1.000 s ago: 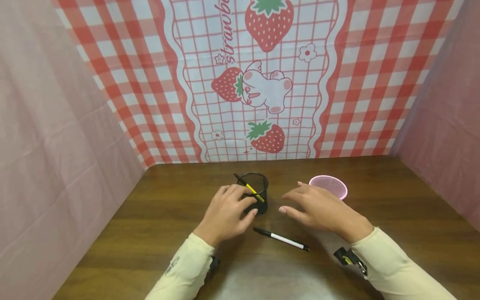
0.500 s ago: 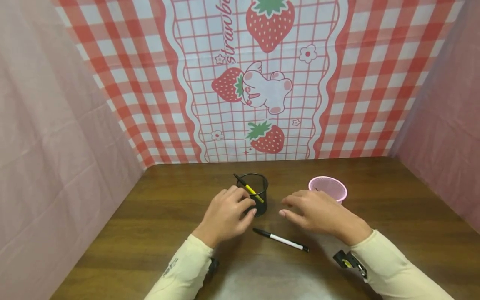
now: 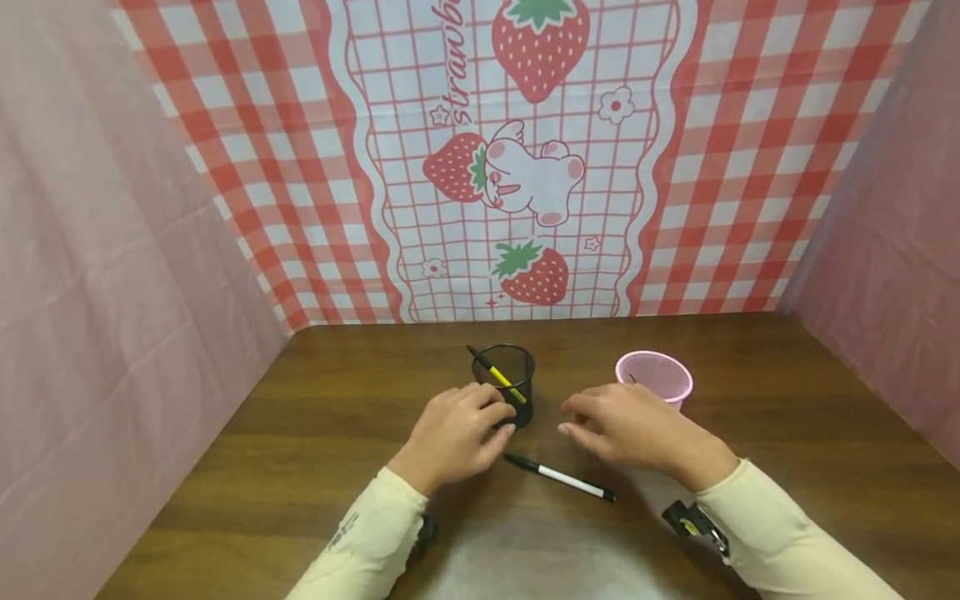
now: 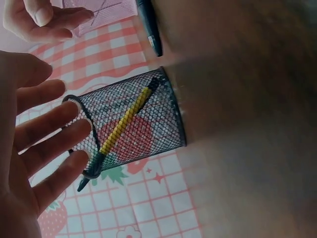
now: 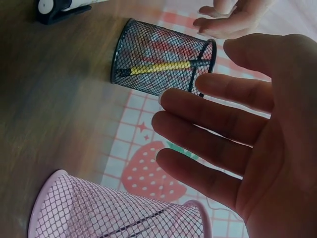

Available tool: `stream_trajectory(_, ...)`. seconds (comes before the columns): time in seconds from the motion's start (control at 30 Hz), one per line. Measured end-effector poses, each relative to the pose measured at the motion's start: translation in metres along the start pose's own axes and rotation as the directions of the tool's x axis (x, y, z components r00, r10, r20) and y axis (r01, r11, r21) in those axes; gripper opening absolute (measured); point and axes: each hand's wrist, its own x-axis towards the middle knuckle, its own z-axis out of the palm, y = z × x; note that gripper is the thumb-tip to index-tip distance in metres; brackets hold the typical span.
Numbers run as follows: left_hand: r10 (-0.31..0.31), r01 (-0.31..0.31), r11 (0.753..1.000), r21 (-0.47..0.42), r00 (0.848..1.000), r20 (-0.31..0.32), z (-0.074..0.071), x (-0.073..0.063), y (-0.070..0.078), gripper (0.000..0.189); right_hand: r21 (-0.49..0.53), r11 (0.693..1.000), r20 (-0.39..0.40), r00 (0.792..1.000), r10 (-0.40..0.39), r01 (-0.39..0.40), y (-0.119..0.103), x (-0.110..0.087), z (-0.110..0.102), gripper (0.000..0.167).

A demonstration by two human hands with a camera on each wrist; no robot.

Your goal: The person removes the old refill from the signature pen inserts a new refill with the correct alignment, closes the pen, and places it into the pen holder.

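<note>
My left hand (image 3: 456,435) hovers in front of the black mesh pen cup (image 3: 517,408), fingers relaxed and holding nothing. A yellow pen with black ends (image 4: 121,126) leans inside that cup, one end poking past the rim. To the right, my right hand (image 3: 633,429) hangs with loose fingers, between the black cup and the pink mesh pen cup (image 3: 654,373). Something thin and dark (image 5: 133,225) shows through the pink mesh. On the table between and below both hands lies a white marker with black ends (image 3: 568,478).
The brown wooden table (image 3: 315,467) ends at a red-and-white checked cloth (image 3: 300,167) with strawberry prints behind. Pink curtains (image 3: 112,275) hang at both sides. A dark device with a strap (image 3: 693,527) sits under the right sleeve.
My right hand has lowered slightly, baring more of the pink cup. The left hand has dipped a little too. The marker and both cups stay in place.
</note>
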Motion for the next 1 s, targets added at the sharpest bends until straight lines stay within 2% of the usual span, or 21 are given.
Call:
stream_trajectory(0.27, 0.011, -0.011, 1.000, 0.003, 1.000, 0.014, 0.006, -0.003, 0.003, 0.016, 0.006, 1.000, 0.016, 1.000, 0.010, -0.010, 0.000, -0.001, 0.004, 0.019)
stream_trajectory(0.47, 0.013, -0.014, 1.000, 0.020, 0.999, 0.050, 0.006, -0.003, 0.005, 0.015, 0.028, 1.000, 0.031, 1.000, -0.002, 0.001, -0.001, 0.000, 0.008, 0.017)
stream_trajectory(0.73, 0.015, -0.017, 1.000, 0.016, 0.994, 0.104, 0.006, -0.002, 0.008, 0.014, 0.080, 0.997, 0.124, 0.992, -0.003, -0.007, -0.005, -0.001, 0.009, 0.020)
stream_trajectory(1.0, -0.007, 0.004, 1.000, 0.017, 0.988, 0.157, 0.005, -0.004, 0.006, 0.015, 0.086, 0.996, 0.172, 0.985, 0.008, -0.023, -0.011, 0.001, 0.010, 0.022)
